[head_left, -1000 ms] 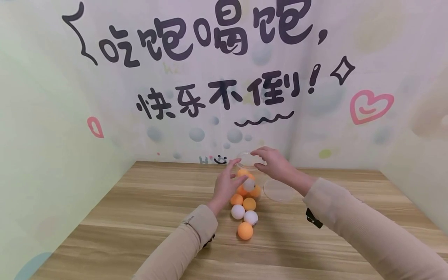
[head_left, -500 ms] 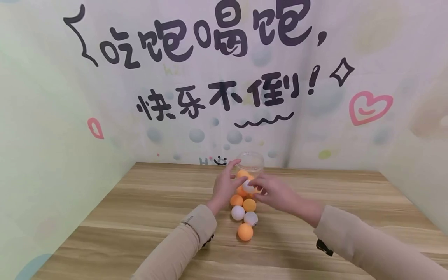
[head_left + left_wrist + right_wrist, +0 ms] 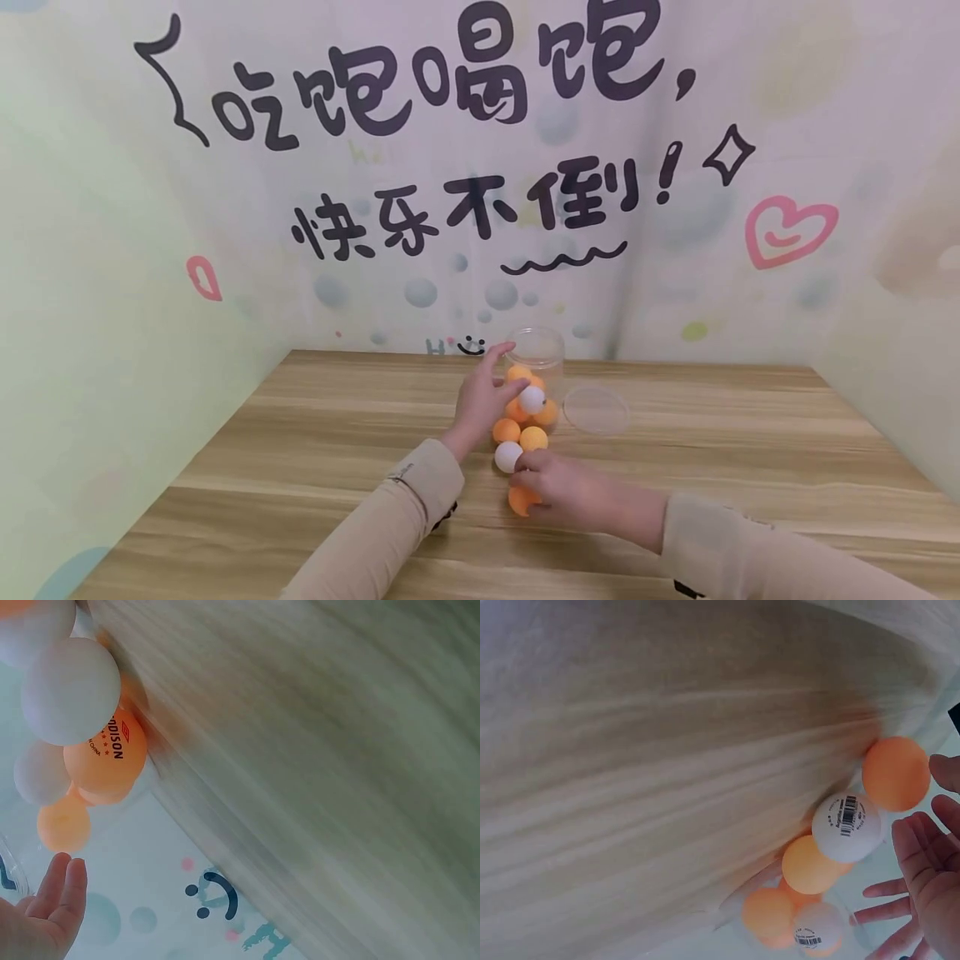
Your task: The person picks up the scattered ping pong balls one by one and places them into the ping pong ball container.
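Head view: spread left grip [image 3: 483, 402] touches clear jar [image 3: 553, 375].

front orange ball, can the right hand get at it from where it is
Likely yes: the right hand is close by the front orange ball, and the right wrist view shows nothing standing between the two.

Printed curtains [image 3: 465, 287] around a tabletop [image 3: 330, 442] suggest a booth.
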### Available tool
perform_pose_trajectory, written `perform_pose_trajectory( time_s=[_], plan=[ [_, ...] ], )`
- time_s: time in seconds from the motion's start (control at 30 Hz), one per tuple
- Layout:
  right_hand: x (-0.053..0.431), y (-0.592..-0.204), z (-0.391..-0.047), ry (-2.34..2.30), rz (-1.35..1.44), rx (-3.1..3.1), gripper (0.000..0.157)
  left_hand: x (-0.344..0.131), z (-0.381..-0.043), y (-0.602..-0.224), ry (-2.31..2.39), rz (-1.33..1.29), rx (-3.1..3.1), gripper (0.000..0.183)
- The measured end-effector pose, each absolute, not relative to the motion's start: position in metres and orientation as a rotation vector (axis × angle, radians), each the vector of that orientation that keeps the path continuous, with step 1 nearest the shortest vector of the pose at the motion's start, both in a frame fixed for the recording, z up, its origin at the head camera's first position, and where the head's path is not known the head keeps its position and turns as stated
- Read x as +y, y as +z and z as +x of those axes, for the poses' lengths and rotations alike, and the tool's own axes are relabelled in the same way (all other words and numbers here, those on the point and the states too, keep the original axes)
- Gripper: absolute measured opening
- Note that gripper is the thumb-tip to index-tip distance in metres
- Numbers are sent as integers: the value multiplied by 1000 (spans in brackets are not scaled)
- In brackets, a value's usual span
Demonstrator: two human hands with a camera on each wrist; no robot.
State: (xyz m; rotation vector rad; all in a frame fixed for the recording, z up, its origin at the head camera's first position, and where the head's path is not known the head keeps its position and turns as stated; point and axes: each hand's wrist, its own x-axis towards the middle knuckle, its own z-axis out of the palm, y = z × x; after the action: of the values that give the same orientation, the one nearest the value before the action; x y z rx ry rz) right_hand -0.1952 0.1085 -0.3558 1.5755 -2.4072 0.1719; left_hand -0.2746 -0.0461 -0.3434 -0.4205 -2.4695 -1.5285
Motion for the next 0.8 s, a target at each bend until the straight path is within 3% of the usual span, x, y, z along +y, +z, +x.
perform_pose_trajectory(
  time_s=[0.3,0.8],
  plan=[
    [104,-365,-193,125,1606,-2284,24,-46,-275,-343,-1508,-428,-2466,53],
    [98,-369,-188,183,1639,-2308,29,-47,-275,-345,-1524,-422,-2466,53]
  ],
)
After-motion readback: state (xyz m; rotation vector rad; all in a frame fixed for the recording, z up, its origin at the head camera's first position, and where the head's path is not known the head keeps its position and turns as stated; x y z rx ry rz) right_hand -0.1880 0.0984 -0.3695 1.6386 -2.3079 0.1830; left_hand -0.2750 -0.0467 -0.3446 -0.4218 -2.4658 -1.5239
